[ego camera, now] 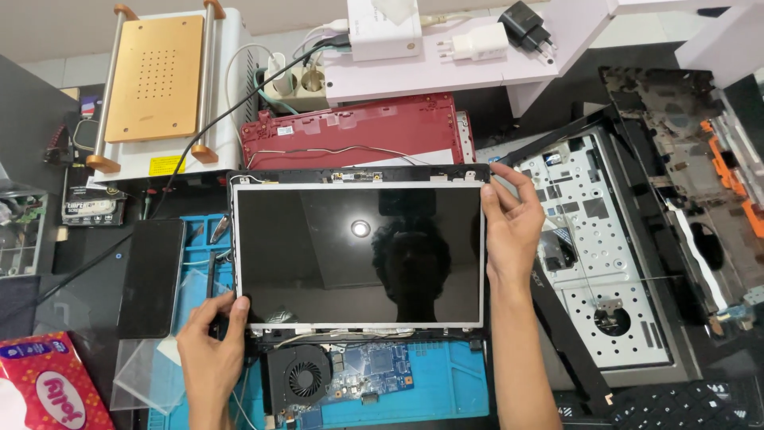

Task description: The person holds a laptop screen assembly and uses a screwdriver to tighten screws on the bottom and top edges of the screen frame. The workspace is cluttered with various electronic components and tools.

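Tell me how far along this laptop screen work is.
Done, by the look of it: the screen panel has no front bezel around it, and the motherboard and fan lie exposed on the blue mat. In hand: the left hand grips the panel's lower left corner, the right hand its right edge. Left: whether cables remain attached cannot be told.

A dark, glossy laptop screen [358, 255] is lying at centre, reflecting a lamp. A red tissue pack [48, 382] is sitting bottom left, and a black phone [151, 277], screen dark, is lying beside the panel. A yellow label [166, 165] is showing on the white machine [231, 87], with what may be a dark box [93, 205] below.
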